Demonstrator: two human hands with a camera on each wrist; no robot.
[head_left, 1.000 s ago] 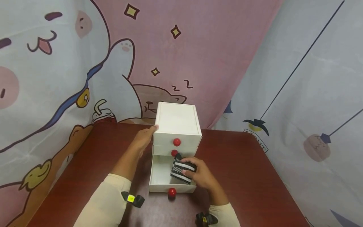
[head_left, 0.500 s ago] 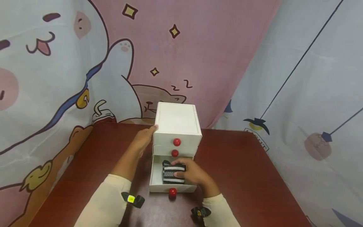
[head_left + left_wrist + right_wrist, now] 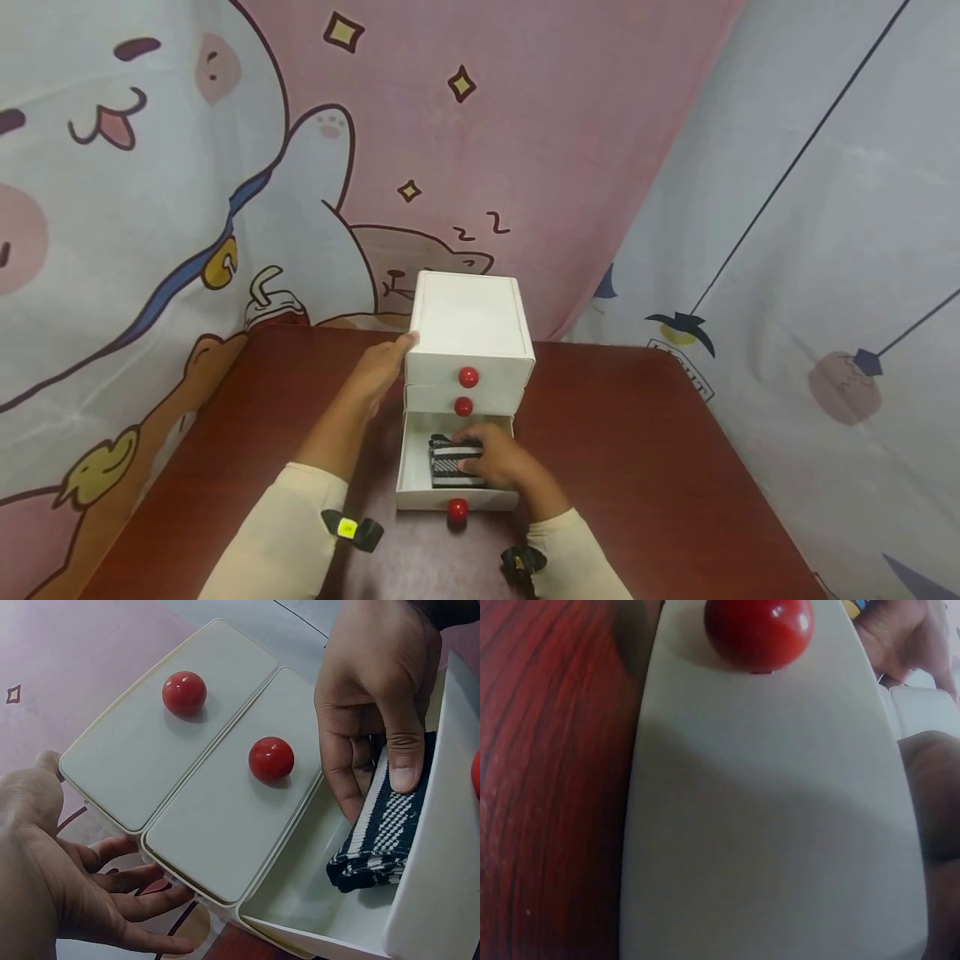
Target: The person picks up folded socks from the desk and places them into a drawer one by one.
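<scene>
A small white drawer unit (image 3: 471, 312) with red knobs stands on the table, its bottom drawer (image 3: 414, 454) pulled out. Inside that drawer is a folded black-and-white striped knit piece (image 3: 386, 825); its exact kind is not clear. My right hand (image 3: 495, 457) reaches in from the right and holds it, thumb on the near face and fingers round the far edge. My left hand (image 3: 381, 367) rests against the unit's left side, its fingers (image 3: 135, 881) fairly straight along the wall. The right wrist view mostly shows the drawer front (image 3: 772, 795), hiding the knit piece.
Red knobs stick out from the top drawer (image 3: 468, 377), the middle drawer (image 3: 463, 407) and the bottom drawer's front. Both upper drawers are pushed in. The dark red wooden table (image 3: 637, 450) meets a printed cartoon cloth (image 3: 570, 150) behind.
My right hand has carried the knit piece left and down into the bottom drawer, turning it level. During the last half second it sank slightly lower. My left hand has stayed put.
</scene>
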